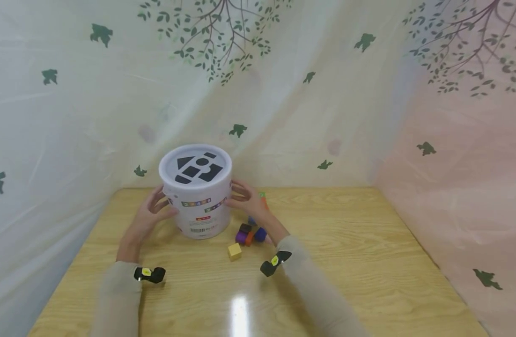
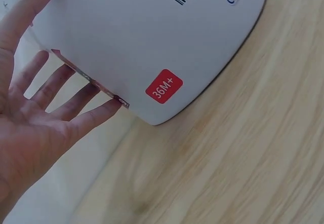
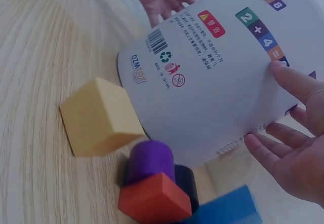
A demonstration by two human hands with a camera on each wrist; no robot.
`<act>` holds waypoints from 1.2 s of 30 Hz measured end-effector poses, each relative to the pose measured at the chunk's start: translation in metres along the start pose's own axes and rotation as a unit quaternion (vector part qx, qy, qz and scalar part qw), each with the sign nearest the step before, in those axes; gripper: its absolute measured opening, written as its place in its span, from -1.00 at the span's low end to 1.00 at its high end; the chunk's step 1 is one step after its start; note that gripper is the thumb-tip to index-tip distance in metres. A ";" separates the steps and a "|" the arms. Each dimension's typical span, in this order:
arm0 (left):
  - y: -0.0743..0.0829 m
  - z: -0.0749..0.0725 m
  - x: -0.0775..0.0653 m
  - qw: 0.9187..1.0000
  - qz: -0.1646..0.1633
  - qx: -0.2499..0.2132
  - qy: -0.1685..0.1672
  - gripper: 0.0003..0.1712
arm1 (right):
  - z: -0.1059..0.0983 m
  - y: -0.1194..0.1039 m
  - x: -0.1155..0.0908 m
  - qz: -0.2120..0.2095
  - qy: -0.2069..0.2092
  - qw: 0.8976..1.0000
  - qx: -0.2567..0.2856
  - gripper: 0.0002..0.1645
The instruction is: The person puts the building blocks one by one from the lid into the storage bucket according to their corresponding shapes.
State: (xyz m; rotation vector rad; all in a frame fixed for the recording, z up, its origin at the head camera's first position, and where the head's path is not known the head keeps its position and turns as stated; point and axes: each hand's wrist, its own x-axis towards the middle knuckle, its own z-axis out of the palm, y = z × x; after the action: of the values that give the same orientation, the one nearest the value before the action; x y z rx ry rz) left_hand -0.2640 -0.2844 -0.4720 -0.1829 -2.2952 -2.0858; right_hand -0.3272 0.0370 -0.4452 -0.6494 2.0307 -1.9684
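Note:
A white shape-sorter bucket (image 1: 203, 220) stands upright at the back left of the table. Its lid (image 1: 169, 164) has several dark shaped holes, and sums, a barcode and a red label are printed on its wall. My left hand (image 1: 150, 213) holds the bucket's left side, thumb toward the front and fingers spread round the side. On the opposite side my right hand (image 1: 249, 203) grips it in the same way, its thumb near the printed sum in the right wrist view. Whether the base fully touches the table is hard to tell.
Right of the bucket lie loose blocks: a yellow one (image 3: 96, 117), a purple one (image 3: 152, 160), an orange one (image 3: 154, 198) and a blue one (image 3: 225, 209). The wooden table (image 1: 346, 243) meets a leaf-patterned cloth (image 1: 283, 154) behind.

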 end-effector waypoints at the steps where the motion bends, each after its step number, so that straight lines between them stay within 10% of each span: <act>1: 0.000 0.004 0.002 1.000 0.004 -0.002 -0.002 0.00 | -0.004 0.000 -0.001 0.001 0.003 1.000 -0.003 -0.16; 28: -0.004 0.028 0.014 1.000 0.017 -0.006 -0.016 0.06 | -0.030 -0.003 -0.016 0.018 0.028 0.999 -0.040 -0.20; 36: 0.029 0.025 0.009 0.998 0.060 0.006 0.016 -0.07 | -0.037 -0.007 -0.017 -0.001 0.000 0.995 -0.097 -0.25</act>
State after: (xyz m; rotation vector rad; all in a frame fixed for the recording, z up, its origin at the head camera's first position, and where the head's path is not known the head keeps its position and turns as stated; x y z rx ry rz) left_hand -0.2688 -0.2559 -0.4451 -0.2769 -2.2199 -2.0011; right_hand -0.3284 0.0779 -0.4379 -0.6918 2.2409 -1.7848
